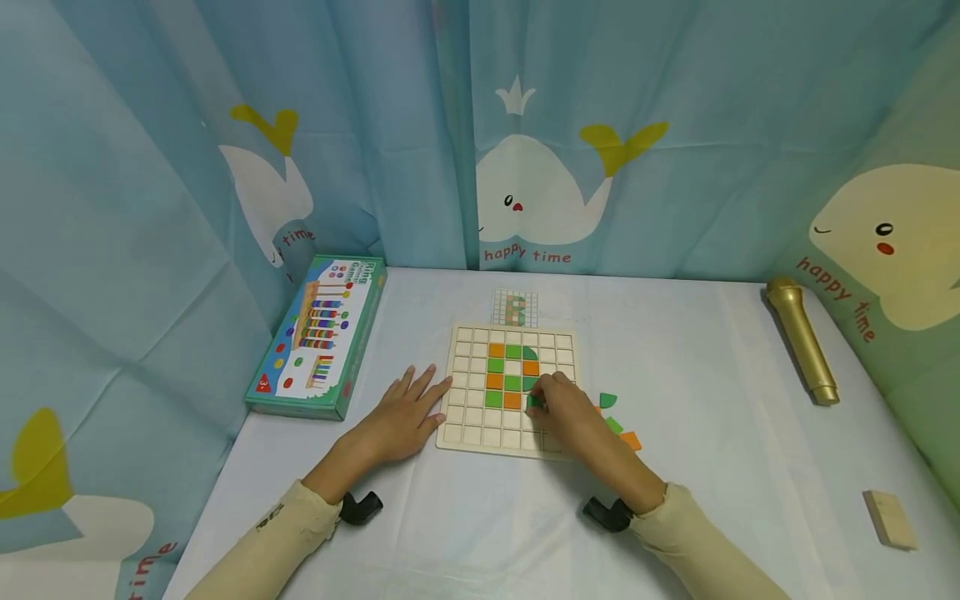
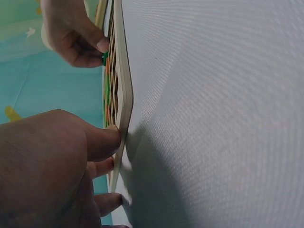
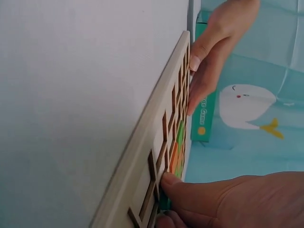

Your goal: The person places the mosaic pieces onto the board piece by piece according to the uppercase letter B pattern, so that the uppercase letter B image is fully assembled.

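A square wooden grid board lies on the table, with orange, light green and dark green pieces set in its middle cells. My left hand spreads its fingers at the board's left edge; in the left wrist view the thumb touches the rim. Over the board's lower right part, my right hand pinches a dark green piece between thumb and fingers, at the cells. The piece's full shape is hidden by the fingers. Just behind the board lies a small pattern card printed with a coloured grid.
Loose pieces lie right of the board, among them a dark green one and an orange one. A ring game box is at the left. Far right are a gold microphone and a wooden block. Curtains border the table.
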### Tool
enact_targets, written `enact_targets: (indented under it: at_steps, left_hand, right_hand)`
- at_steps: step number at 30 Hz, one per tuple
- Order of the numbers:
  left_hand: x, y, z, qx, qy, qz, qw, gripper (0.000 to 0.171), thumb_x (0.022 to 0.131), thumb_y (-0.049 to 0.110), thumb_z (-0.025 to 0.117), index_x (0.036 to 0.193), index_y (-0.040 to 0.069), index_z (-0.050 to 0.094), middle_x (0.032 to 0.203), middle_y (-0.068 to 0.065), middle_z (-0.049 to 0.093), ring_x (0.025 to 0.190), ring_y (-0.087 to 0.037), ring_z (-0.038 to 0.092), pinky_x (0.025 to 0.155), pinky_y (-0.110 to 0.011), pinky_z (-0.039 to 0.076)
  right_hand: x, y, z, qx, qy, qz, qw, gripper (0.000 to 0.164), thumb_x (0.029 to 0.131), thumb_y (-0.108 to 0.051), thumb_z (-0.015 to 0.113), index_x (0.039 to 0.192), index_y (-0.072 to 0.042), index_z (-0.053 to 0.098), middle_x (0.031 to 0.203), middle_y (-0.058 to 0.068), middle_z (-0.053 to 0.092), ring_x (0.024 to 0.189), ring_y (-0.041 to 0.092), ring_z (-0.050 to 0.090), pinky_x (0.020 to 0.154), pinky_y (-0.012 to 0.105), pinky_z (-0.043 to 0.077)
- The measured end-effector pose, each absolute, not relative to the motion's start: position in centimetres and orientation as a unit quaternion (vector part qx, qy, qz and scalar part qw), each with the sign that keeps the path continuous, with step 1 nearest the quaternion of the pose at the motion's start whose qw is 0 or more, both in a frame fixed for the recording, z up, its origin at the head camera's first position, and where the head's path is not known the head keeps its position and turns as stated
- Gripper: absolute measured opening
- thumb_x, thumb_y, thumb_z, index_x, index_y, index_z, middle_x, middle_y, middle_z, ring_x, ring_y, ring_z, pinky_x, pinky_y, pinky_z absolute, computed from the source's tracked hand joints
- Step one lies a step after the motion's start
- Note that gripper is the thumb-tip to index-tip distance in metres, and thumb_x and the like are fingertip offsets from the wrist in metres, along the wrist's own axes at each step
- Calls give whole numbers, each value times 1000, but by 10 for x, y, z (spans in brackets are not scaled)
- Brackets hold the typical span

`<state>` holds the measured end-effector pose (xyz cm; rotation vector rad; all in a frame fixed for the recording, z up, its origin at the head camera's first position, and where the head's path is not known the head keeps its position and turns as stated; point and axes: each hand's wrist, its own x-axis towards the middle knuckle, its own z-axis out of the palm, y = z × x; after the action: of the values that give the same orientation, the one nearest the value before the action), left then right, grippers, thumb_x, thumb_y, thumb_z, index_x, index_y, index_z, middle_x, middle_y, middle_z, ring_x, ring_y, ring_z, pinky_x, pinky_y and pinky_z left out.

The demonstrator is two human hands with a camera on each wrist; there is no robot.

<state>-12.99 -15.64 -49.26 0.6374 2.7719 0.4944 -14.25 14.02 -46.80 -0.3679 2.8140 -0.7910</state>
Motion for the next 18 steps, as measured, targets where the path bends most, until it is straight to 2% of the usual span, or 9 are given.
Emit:
enact_targets:
  at_steps: [11, 18]
  left_hand:
    - [-128, -155, -489, 217, 952, 175, 127, 60, 113, 34, 49, 168, 15, 32, 175, -19, 18, 160, -50, 10, 127, -66, 16]
    - [-128, -156, -489, 217, 952, 175, 127, 60, 113, 34, 48, 167, 15, 32, 175, -19, 18, 160, -50, 10, 127, -66, 17]
  right_hand:
    - [-144, 136, -470, -127, 951, -264, 103, 25, 95, -7, 79, 116, 1, 69, 104, 10, 63, 92, 22, 62, 83, 38, 57]
    - [-140, 137, -473, -157, 952, -255, 66, 25, 96, -6, 78, 118, 0, 67, 104, 10, 66, 93, 24, 65, 83, 42, 56]
